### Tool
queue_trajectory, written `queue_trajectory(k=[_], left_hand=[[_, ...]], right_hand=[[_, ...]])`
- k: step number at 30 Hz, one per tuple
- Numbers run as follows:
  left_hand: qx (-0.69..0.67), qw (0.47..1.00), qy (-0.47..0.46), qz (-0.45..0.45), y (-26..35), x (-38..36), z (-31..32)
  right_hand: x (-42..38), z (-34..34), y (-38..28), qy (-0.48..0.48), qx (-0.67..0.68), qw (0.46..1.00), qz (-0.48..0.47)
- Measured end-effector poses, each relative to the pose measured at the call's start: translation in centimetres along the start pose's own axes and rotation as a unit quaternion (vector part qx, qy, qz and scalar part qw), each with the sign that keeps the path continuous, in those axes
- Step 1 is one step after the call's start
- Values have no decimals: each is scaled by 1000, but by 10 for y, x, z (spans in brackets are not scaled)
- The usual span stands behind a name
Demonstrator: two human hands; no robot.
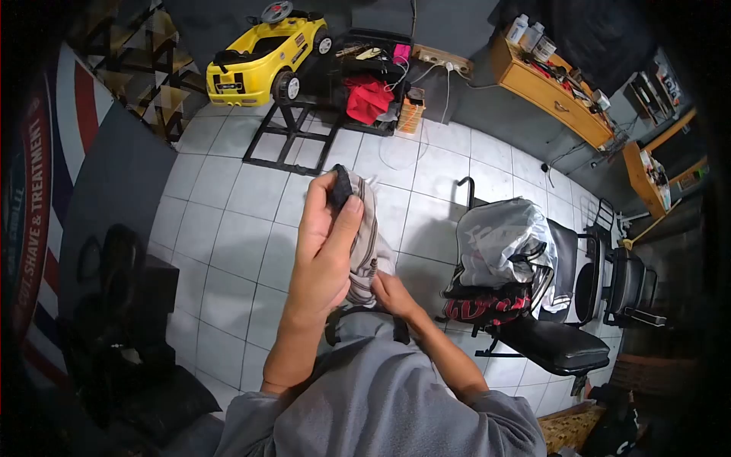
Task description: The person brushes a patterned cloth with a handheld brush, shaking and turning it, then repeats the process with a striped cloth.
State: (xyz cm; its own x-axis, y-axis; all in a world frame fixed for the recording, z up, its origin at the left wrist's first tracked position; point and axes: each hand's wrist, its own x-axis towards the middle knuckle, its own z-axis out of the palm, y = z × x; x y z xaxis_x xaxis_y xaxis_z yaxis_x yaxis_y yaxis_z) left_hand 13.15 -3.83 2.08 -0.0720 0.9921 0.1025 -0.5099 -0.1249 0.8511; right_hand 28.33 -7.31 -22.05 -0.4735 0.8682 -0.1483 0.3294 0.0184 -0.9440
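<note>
Striped cloth pouch (368,242) (soft, zippered)

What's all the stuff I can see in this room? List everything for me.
toy car: one, yellow, far end of the floor, upper left
black frame: one, on the tiles below the toy car
red cloth: one, in the open black case at the far wall
barber chair: one, black, right of centre
silver cape: one, draped over the barber chair
wooden counter: one, orange-brown, upper right, bottles on top
striped cloth pouch: one, beige, held between both hands
left hand: one, grips the striped cloth pouch and a small dark item at its top
right hand: one, holds the striped cloth pouch's lower end
</note>
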Motion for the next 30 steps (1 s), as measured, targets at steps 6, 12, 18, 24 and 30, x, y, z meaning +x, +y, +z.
queue_trajectory(k=[6, 12, 18, 24, 30], left_hand=[[-76, 994, 53, -57, 14, -16, -6], [63, 992, -32, -100, 2, -17, -20], [464, 867, -166, -82, -6, -21, -16], [559, 825, -68, -57, -1, -22, -61], [535, 820, -107, -171, -24, -36, -107]], right_hand=[[-33, 0, 111, 25, -271, 944, 189], [-20, -27, 93, 139, -154, 953, 220], [-2, -49, -60, 87, 209, 974, 2], [5, -51, -28, 87, 150, 985, 16], [20, -70, -55, 208, 199, 958, -1]])
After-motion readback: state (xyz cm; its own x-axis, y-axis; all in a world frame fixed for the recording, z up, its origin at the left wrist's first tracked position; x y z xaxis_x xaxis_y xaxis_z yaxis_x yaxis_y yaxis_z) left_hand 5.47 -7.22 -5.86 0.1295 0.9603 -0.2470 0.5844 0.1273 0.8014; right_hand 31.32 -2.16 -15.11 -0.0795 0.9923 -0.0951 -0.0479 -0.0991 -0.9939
